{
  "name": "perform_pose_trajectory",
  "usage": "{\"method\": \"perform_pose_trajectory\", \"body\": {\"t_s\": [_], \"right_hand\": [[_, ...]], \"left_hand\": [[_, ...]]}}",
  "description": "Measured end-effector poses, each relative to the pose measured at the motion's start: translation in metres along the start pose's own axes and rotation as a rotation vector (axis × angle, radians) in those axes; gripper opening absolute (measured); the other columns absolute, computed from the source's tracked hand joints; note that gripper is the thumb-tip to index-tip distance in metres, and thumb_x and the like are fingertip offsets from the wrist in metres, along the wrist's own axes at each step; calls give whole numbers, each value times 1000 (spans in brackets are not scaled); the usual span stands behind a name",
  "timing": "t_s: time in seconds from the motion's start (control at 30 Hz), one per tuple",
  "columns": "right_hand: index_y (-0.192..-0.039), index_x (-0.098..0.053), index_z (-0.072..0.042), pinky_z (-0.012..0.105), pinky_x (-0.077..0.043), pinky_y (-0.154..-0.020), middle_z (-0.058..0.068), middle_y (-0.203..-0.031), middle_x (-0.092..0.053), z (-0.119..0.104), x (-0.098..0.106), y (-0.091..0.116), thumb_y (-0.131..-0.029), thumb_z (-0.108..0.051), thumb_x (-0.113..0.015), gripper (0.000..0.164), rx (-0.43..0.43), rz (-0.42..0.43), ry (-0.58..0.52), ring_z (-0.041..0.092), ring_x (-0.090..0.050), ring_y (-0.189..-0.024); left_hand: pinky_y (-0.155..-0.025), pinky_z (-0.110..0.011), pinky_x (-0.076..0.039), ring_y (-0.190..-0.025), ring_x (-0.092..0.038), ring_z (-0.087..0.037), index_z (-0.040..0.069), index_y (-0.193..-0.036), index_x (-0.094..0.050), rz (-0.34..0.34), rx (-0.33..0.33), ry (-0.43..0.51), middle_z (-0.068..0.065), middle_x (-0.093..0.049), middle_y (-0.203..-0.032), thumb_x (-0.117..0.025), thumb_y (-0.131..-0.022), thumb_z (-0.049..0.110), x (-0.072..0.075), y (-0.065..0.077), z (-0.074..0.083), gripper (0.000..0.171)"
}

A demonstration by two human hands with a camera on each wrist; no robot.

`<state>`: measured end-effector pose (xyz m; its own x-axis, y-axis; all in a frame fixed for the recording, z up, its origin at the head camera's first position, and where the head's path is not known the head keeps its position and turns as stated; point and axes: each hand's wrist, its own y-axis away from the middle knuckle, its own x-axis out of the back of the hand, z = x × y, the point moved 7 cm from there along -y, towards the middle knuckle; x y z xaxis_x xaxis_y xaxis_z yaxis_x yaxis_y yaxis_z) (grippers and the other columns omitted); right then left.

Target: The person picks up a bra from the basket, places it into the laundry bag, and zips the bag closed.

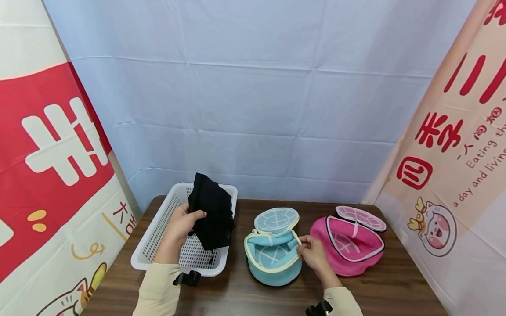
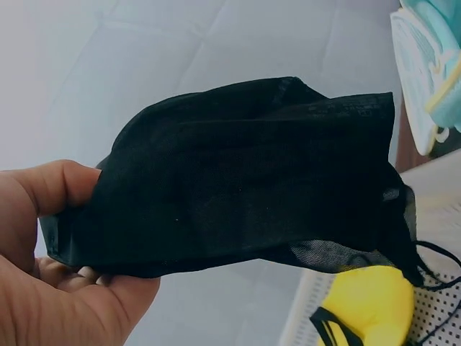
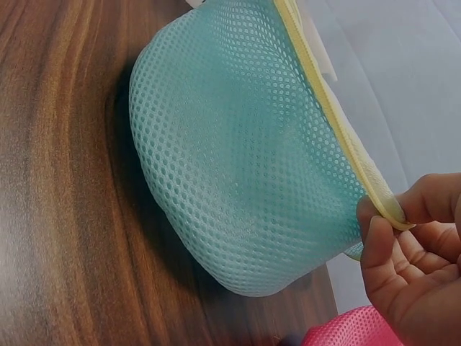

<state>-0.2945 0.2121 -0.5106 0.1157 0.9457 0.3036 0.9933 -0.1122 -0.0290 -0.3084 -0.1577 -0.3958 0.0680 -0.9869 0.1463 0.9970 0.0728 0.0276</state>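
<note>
My left hand pinches a thin black piece of clothing by one end, above the white plastic basket. In the left wrist view a sheer section and a dark cord show at the cloth's far end; its exact kind cannot be told. My right hand pinches the yellow zipper rim of a turquoise mesh laundry bag between thumb and fingers. This bag stands unzipped on the table, its round lid tipped back. The right wrist view shows the mesh side close up.
Right of the turquoise bag sits a pink mesh laundry bag, also unzipped, its lid folded back. A yellow item with a black strip lies in the basket. The dark wooden table ends at a pale blue cloth backdrop.
</note>
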Motion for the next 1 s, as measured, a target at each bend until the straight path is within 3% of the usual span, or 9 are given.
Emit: {"method": "perform_pose_trajectory", "body": {"t_s": [0.17, 0.43, 0.63, 1.0], "right_hand": [[-101, -57, 16, 33, -49, -53, 10, -73, -58, 0, 0, -1, -81, 10, -56, 21, -2, -1, -9, 19, -53, -61], [-102, -57, 16, 37, -50, -56, 10, -74, -58, 0, 1, -1, -82, 9, -56, 21, -13, -4, -3, 18, -53, -62], [-101, -57, 16, 32, -49, -54, 10, -74, -59, 0, 0, -2, -82, 10, -56, 21, -12, -7, -9, 18, -54, -62], [-101, -57, 16, 33, -49, -54, 10, -74, -58, 0, 0, -1, -82, 9, -57, 21, -13, -9, -2, 19, -54, -62]], "left_hand": [[-86, -45, -39, -103, -49, -34, -7, -111, -55, -7, -18, 7, -23, -51, -117, -59, -85, 5, -5, 5, 10, 29], [-88, -45, -39, -107, -50, -34, -5, -121, -52, -49, -49, 34, -24, -50, -121, -59, -86, 4, -12, 14, 25, 37], [-84, -41, -42, -104, -53, -33, -4, -122, -53, -50, -109, 45, -23, -52, -119, -61, -84, 1, -18, 17, 34, 39], [-82, -38, -43, -102, -54, -30, -3, -118, -56, -67, -160, 75, -20, -55, -117, -62, -84, 1, -26, 25, 48, 35]]}}
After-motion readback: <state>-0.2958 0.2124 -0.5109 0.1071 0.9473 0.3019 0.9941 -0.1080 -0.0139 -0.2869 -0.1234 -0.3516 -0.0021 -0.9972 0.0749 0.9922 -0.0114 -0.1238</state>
